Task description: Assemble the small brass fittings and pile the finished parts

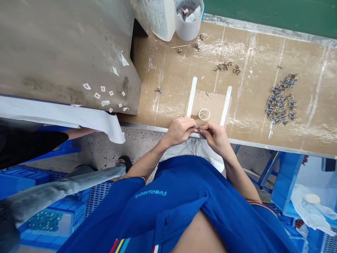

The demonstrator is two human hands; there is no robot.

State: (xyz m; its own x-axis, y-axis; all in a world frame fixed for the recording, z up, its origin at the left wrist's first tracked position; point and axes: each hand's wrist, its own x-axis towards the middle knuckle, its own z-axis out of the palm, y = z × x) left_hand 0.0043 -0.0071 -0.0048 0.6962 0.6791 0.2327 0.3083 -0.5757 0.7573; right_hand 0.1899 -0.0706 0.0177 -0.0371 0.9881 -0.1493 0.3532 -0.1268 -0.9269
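My left hand [181,129] and my right hand [216,137] meet at the near edge of the cardboard-covered table [302,45]. Both are closed in a pinch on a small metal part [199,129] held between the fingertips. Just beyond them sits a small round dish [204,114] between two white tape strips [191,96]. A large pile of small metal parts [280,102] lies to the right, and a smaller cluster [226,66] lies farther back.
Two white containers [188,17] stand at the table's back edge. A grey cabinet top [65,52] with paper scraps is on the left. Another person's arm [79,133] shows at left. Blue crates [47,221] sit on the floor left and right.
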